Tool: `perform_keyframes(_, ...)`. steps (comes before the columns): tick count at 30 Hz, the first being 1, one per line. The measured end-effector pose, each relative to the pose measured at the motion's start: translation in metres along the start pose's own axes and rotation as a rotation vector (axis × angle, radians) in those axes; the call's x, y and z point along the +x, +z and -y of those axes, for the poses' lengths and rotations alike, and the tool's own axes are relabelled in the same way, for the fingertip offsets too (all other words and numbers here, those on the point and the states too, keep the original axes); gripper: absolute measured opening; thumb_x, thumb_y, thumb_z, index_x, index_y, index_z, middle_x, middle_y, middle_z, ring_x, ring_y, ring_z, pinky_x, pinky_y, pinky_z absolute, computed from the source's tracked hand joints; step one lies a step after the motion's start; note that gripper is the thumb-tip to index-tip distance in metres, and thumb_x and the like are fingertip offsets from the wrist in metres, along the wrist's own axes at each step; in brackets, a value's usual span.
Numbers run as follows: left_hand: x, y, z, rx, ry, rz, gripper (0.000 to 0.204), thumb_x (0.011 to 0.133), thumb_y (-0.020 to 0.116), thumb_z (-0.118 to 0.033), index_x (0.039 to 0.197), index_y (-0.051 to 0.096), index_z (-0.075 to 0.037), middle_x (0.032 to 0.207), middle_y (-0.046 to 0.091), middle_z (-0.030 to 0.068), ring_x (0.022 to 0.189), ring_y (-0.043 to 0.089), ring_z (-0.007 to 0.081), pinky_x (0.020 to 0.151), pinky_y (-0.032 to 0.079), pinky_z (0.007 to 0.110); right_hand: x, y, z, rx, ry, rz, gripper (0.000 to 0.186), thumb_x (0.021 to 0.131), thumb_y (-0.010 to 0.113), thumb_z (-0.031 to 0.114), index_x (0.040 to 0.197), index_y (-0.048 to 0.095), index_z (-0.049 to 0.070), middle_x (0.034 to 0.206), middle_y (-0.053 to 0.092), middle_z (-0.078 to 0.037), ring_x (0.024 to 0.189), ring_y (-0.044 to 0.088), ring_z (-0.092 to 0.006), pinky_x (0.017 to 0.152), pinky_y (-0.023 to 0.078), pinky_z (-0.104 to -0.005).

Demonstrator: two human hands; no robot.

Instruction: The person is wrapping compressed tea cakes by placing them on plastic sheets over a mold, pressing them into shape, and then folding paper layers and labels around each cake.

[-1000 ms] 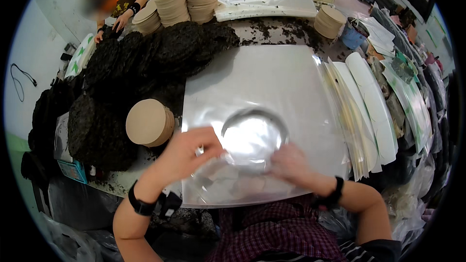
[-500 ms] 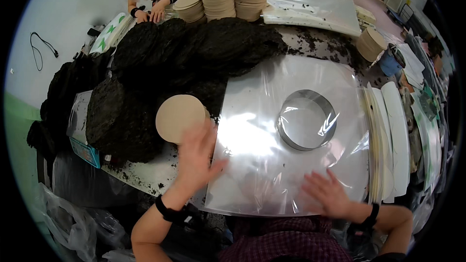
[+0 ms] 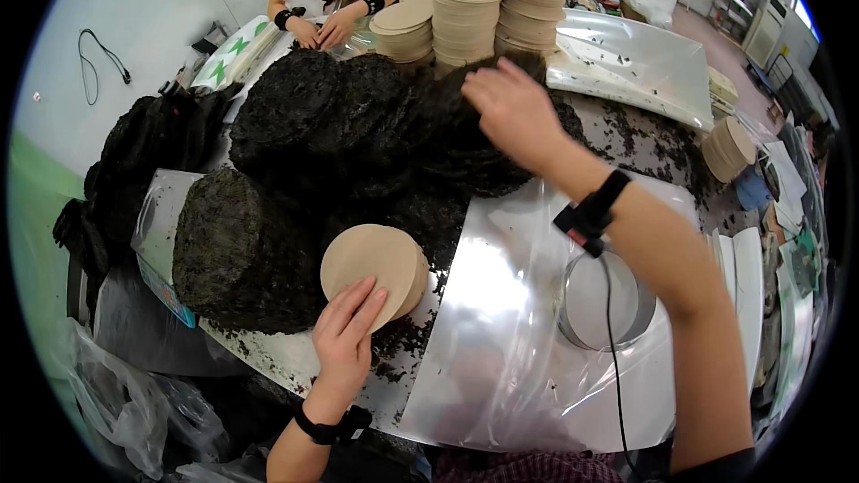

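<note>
My left hand lies with straight fingers on the top of a short stack of round tan cardboard discs; its thumb is mostly hidden. Across the table, my right hand reaches onto a heap of dark, rough, round sheets that look like dried seaweed. Its fingers are spread against the heap, a little blurred, and the thumb does not show. Beneath my right forearm, a metal ring stands on shiny clear plastic sheets. A thick round pile of the dark sheets is left of the discs.
Tall stacks of tan discs rise behind the heap, beside another plastic stack. Another person's hands work at the far side. Dark crumbs litter the table. A cable hangs from my right wrist.
My left hand has come to rest on the short disc stack. My right hand has moved from the near plastic sheets to the far dark heap. The view has shifted.
</note>
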State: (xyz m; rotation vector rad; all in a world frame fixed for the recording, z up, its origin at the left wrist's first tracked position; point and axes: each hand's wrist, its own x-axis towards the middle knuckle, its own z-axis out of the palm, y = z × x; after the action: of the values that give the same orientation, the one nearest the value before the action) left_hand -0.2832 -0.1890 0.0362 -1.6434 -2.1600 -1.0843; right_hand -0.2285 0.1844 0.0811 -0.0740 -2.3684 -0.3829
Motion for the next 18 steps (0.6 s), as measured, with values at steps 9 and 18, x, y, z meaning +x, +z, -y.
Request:
perform_keyframes(9,0.009,0.192,-0.17,-0.424,0.337,0.515,0.064,0.089,0.063,-0.033,0.144,0.044,-0.01,0.15,0.035,0.0211,0.139,0.032,0.0397,0.112,0.028,0.055,-0.14,-0.158,-0.074,1.1,1.316,-0.553,0.025,0.094,0.052,0.016,0.114,0.06,0.002,0.109,0.064,-0.005,0.1,0.059,-0.0171,0.089,0.044,-0.0297)
perform_keyframes(18,0.011,0.32,-0.224,-0.141,0.22,0.988,0.095,0.083,0.057,-0.067,0.153,0.027,-0.012,0.161,0.007,0.0213,0.149,0.002,0.0419,0.113,0.001,0.066,-0.29,-0.235,-0.062,1.487,1.526,-0.917,0.023,0.095,0.051,0.011,0.115,0.059,0.003,0.112,0.063,-0.007,0.103,0.059,-0.0207,0.094,0.045,-0.0384)
